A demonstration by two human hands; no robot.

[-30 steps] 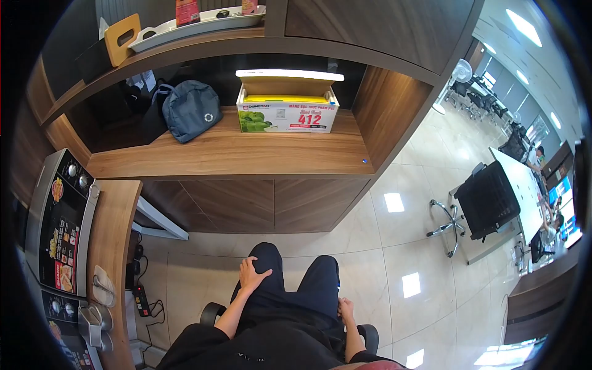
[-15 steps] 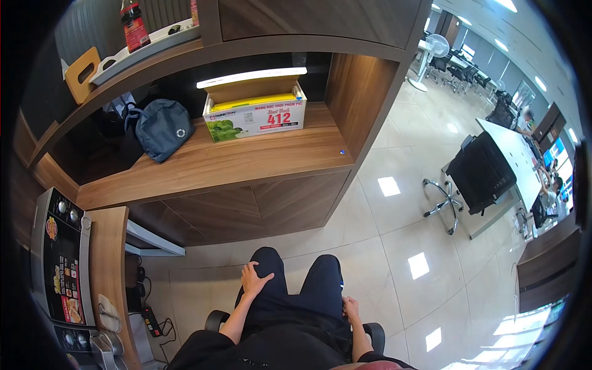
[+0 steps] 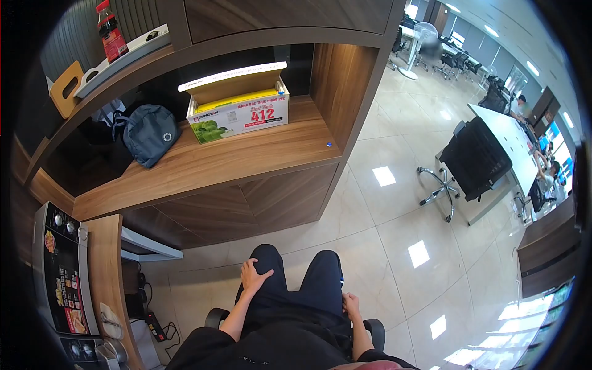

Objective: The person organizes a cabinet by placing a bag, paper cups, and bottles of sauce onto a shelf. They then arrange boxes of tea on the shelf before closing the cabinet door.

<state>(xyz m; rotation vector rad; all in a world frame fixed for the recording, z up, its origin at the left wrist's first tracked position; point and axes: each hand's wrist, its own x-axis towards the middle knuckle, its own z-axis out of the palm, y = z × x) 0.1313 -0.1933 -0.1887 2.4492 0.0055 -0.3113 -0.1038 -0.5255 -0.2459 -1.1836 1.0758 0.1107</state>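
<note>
Fingers spread, my left hand (image 3: 253,279) lies flat on the left knee of my dark trousers (image 3: 274,262). My right hand (image 3: 351,306) rests beside my right thigh with its fingers curled closed. Whatever may be inside those fingers is hidden. Neither hand touches the shelf in front of me. On that wooden shelf (image 3: 265,151) stands a cling film box (image 3: 240,114) marked 412, its lid raised and something yellow showing inside. Left of the box sits a dark blue bag (image 3: 151,134).
A microwave oven (image 3: 65,271) stands on a wooden stand at the left, with a power strip (image 3: 155,327) on the floor beside it. Above the shelf are a red-capped bottle (image 3: 111,34) and a white tray (image 3: 123,60). An office chair (image 3: 472,157) and desk (image 3: 505,145) are right.
The view has turned slightly, so the shelf, box and bag appear further left. Both hands keep their places on and beside my legs.
</note>
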